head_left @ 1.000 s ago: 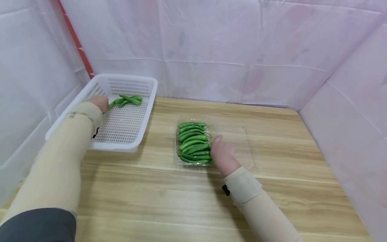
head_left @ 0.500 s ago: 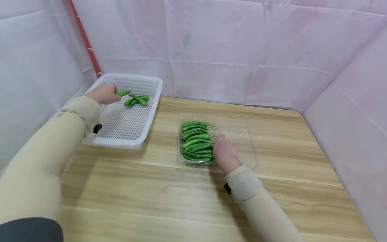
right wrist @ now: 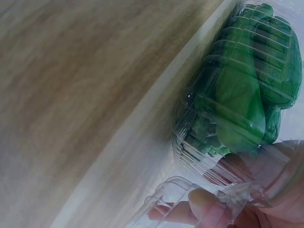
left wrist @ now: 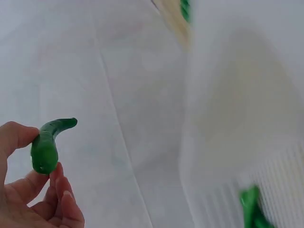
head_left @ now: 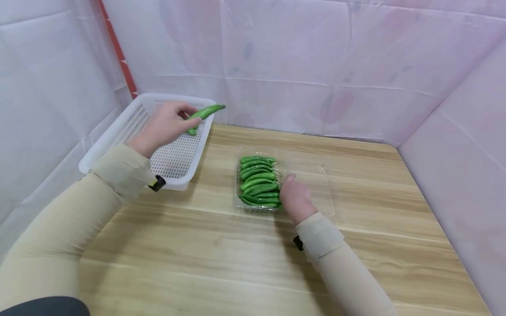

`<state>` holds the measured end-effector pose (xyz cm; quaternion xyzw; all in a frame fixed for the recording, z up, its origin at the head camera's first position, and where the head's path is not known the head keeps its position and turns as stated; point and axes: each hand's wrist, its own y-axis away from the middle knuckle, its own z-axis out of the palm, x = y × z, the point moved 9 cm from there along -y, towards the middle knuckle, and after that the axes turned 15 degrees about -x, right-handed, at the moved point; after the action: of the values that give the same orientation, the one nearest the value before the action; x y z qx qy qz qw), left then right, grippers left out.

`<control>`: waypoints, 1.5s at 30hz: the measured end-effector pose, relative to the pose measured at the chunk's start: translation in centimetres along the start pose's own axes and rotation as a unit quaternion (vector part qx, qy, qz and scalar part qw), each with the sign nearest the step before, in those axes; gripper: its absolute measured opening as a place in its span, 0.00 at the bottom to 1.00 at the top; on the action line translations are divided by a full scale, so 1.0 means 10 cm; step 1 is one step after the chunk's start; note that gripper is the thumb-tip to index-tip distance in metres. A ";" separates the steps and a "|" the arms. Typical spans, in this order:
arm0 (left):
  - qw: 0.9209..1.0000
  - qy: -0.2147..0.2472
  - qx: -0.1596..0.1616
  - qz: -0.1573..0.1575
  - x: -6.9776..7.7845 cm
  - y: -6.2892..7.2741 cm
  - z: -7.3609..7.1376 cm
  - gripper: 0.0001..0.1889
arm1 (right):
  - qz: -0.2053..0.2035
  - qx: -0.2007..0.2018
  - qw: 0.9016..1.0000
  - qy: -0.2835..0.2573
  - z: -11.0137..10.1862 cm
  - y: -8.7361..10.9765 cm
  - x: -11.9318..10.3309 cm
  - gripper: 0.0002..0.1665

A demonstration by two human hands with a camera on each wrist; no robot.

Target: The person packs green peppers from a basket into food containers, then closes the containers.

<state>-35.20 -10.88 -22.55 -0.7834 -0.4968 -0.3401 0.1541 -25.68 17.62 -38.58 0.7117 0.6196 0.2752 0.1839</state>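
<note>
Between thumb and fingertips my left hand (head_left: 166, 125) pinches one green chili pepper (head_left: 209, 111), raised over the right rim of a white plastic basket (head_left: 174, 160). The left wrist view shows the same pepper (left wrist: 44, 152) with its blunt end toward the camera and its thin tip pointing away. My right hand (head_left: 296, 199) grips the right edge of a clear plastic clamshell box (right wrist: 199, 168), where its open lid (head_left: 327, 188) joins. Several green peppers (head_left: 258, 182) lie side by side in the box, seen through its ribbed wall in the right wrist view.
Another green pepper (head_left: 192, 131) shows in the basket, partly hidden behind the left hand. The box and basket stand on a wooden table (head_left: 213, 259). Pale sheets (head_left: 284, 57) hang around the back and sides, with a red strip (head_left: 127, 75) at the back left corner.
My left hand has lifted a pepper from inside the basket and carried it up and rightward to the basket's right rim. The right hand keeps its hold on the box.
</note>
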 end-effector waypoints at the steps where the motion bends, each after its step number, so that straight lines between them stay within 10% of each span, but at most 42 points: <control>1: 1.000 0.011 -0.003 0.014 0.09 0.02 0.07 0.18 | 0.001 0.000 1.000 -0.005 -0.01 -0.01 0.01 0.32; 9: 0.992 -0.004 -0.091 0.086 0.52 0.01 0.83 0.17 | 0.001 0.006 1.000 -0.009 -0.06 -0.05 0.02 0.31; 20: 0.970 -0.184 -0.146 0.063 0.43 -0.27 1.67 0.17 | 0.004 0.008 1.000 -0.017 -0.07 -0.08 0.01 0.30; 30: 0.952 -0.265 -0.114 0.098 0.31 -0.34 1.86 0.14 | 0.008 -0.004 1.000 -0.007 -0.04 -0.05 0.00 0.32; 45: 0.949 -0.282 -0.089 0.110 0.27 -0.29 1.87 0.16 | 0.000 0.001 1.000 -0.024 -0.05 0.00 -0.02 0.31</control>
<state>-29.95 3.13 -34.53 -0.9075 -0.3987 -0.1295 -0.0261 -25.99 17.35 -38.25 0.7184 0.6151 0.2574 0.1982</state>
